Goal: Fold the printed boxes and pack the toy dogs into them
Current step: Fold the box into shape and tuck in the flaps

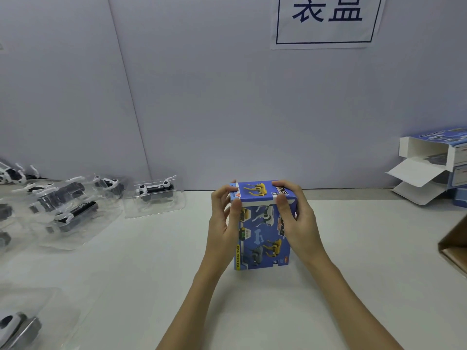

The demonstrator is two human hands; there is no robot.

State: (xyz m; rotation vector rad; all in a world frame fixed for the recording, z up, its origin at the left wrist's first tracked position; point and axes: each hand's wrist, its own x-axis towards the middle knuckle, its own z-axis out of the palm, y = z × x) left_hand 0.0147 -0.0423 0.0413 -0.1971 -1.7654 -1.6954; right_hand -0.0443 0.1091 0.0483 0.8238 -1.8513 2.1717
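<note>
Head cam: a blue printed box [262, 228] stands upright at the centre of the white worktop [151, 261], top flap folded shut. Left hand [223, 221] grips the box's left top corner, thumb on the front edge, fingers curled over the lid. Right hand [294, 218] clasps the right side, thumb pressed on the lid's front edge. Left of the box, toy dogs [155, 189] in clear plastic trays [154, 208] lie scattered, some near the wall. Right of the box, further printed boxes [434, 162] sit w/ white flaps open. Above the box, a paper sign [326, 21] on the wall.
</note>
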